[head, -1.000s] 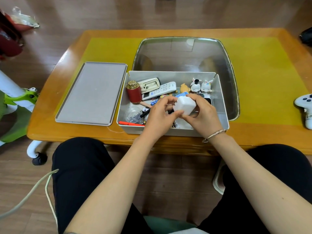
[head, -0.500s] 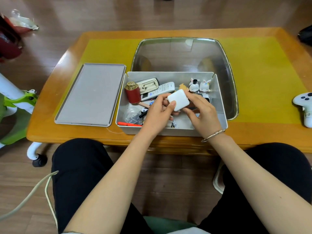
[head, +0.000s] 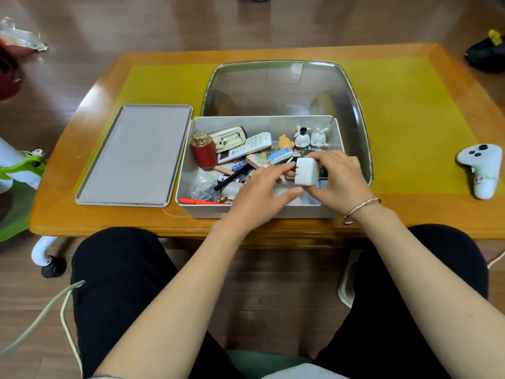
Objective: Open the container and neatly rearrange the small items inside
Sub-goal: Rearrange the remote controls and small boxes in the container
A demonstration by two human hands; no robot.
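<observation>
**Sorting step: white charger held over the open box**

Status. The box (head: 337, 149) stands at the near edge of the table (head: 95, 99), open. Its lid (head: 134, 154) lies flat on the table, just beside the box's left wall. Opening is complete; the rearranging step is in hand.

Hands. Both hands are over the right half of the box.
- The right hand (head: 338, 179) grips a white charger (head: 306, 172), fingers curled over its top and thumb under it.
- The left hand (head: 259, 198) touches the same charger: thumb at its lower edge, fingers reaching to its prong face. Whether the left hand bears any of the load cannot be told.

The charger is above the box floor, near the right wall, prong face turned left.

Contents. Items lie loose and overlapping:
- Left wall: red jar (head: 203, 153); clear cup (head: 202, 186); orange pen (head: 205, 201) along the near wall.
- Far wall: two remotes (head: 246, 144) and three figurines (head: 310, 136).
- Centre: a mixed pile of small items, partly hidden by the hands.

Next move (judgement). The charger needs a fixed spot. The near right corner appears the least crowded, though the hands hide most of it. Set the charger down flat, square to the walls. Then release both hands and clear the centre pile one item at a time.

Caution. Prongs may snag on nearby items during set-down.
</observation>
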